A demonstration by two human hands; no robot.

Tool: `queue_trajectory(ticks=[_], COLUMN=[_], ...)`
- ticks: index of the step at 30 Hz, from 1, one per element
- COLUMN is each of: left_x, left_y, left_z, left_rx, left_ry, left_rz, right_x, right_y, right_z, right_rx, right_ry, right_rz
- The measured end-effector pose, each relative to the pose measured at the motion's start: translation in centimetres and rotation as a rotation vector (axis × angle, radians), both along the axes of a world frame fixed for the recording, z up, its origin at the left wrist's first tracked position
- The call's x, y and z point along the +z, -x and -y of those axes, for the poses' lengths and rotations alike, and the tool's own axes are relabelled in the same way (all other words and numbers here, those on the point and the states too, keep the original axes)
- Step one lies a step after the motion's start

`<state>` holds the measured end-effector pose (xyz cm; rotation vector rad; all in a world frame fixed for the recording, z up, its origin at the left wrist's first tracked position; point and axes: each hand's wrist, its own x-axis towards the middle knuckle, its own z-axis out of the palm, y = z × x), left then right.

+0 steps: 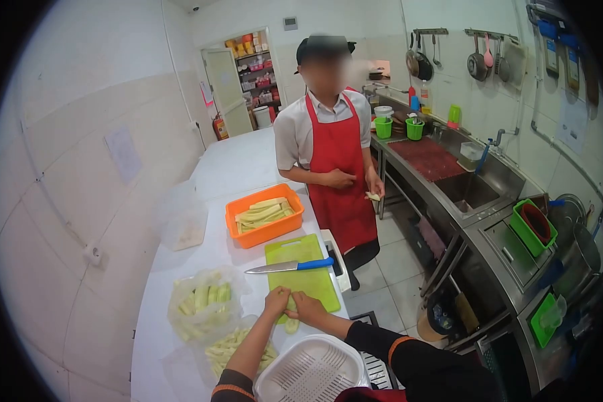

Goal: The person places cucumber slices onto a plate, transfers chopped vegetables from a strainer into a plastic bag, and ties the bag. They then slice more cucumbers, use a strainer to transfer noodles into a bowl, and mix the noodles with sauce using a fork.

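My left hand (pixel 279 301) and my right hand (pixel 307 308) are close together at the lower edge of the green cutting board (pixel 320 289). Both have their fingers closed round a pale green vegetable piece (pixel 291 305). Just below them lies another pale piece (pixel 291 325). A knife with a blue handle (pixel 313 264) rests across the board above my hands. Beyond the board, an orange basket (pixel 241 239) holds long peeled vegetable pieces (pixel 264 213). To the left are a plastic bag of thick pieces (pixel 204 298) and a bag of thin strips (pixel 238 350).
A white perforated basket (pixel 311 370) stands at the near table edge. Across the table, a person in a red apron (pixel 342 157) holds a small pale piece. Steel counters with a sink (pixel 465 191) run along the right, and a white appliance (pixel 335 261) stands beside the board.
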<state>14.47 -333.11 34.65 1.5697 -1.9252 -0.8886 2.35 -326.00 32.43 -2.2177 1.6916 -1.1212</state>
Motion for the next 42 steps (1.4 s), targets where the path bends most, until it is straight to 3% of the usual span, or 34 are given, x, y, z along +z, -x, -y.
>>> queue_trajectory(ticks=[1,3,4,5,6,9,12,14,16,19,20,21,22,24,26,28,30,31,33,36,39,41,42], left_x=[-0.2,-2.7,-3.6,3.6,6.0,12.2,10.9,8.6,7.7,7.9,8.1,7.3,7.4,7.9,9.2,8.5,5.9,5.9,2.3,1.7,1.8,2.8,3.4], left_y=[-0.6,-2.8,-4.0,-2.6,-2.8,-3.6,-4.8,-5.2,-5.1,-5.4,-5.6,-6.7,-7.7,-9.3,-10.5,-11.6,-12.8,-12.6,-12.4,-11.5,-10.5,-9.4,-8.6], left_z=[-0.3,2.1,3.9,-0.8,-2.4,-10.7,-17.3,-21.4,-24.0,-25.8,-25.9,-25.7,-26.0,-26.2,-27.8,-29.9,-32.2,-32.8,-34.1,-34.9,-36.7,-38.5,-39.6], left_rx=[-0.006,-0.272,-0.376,-0.078,-0.046,-0.054,-0.168,-0.327,-0.306,-0.224,-0.195,-0.225,-0.149,0.01,0.13,0.196,0.2,0.265,0.245,0.279,0.372,0.517,0.582], left_ry=[-0.092,0.273,0.365,-0.134,-0.151,-0.273,-0.251,0.007,0.021,0.106,0.144,0.207,0.167,0.115,0.08,0.001,-0.131,-0.445,-0.489,-0.575,-0.556,-0.516,-0.468], left_rz=[-0.046,0.1,0.245,-0.282,-0.334,-0.254,-0.108,0.045,-0.033,-0.054,-0.043,-0.008,-0.034,-0.089,0.013,0.064,0.069,-0.167,-0.458,-0.776,-0.97,-1.025,-1.077], right_x=[-0.4,-0.5,1.7,4.2,6.3,13.1,14.1,10.9,9.7,11.2,11.9,11.1,9.7,6.2,2.6,2.5,2.4,2.5,3.0,5.5,13.6,14.0,15.9], right_y=[-0.2,-0.6,-0.6,-0.3,-0.1,1.1,2.0,2.5,2.8,3.8,3.6,3.2,2.8,2.0,0.8,0.2,0.2,0.3,0.9,2.3,2.1,1.8,1.2], right_z=[-0.3,0.8,0.4,0.4,-0.2,-5.8,-12.2,-15.2,-15.9,-14.3,-12.3,-10.5,-8.0,-3.0,-1.7,-1.2,-1.2,-1.4,-1.8,-3.5,-10.3,-13.2,-15.1], right_rx=[0.013,0.008,0.016,0.088,0.16,0.376,0.495,0.597,0.586,0.746,0.773,0.623,0.636,0.651,0.578,0.534,0.518,0.488,0.421,0.353,0.379,0.691,0.74], right_ry=[0.017,0.217,0.066,0.04,0.01,-0.189,-0.485,-0.347,-0.556,-0.592,-0.466,-0.48,-0.265,-0.091,0.113,0.102,-0.137,-0.187,-0.28,-0.232,-0.398,-0.335,-0.48], right_rz=[0.01,0.048,-0.002,-0.018,-0.032,-0.075,-0.063,0.023,-0.064,0.047,0.0,-0.022,0.076,-0.171,-0.359,-0.428,-0.375,-0.372,-0.368,0.027,0.209,0.073,-0.201])
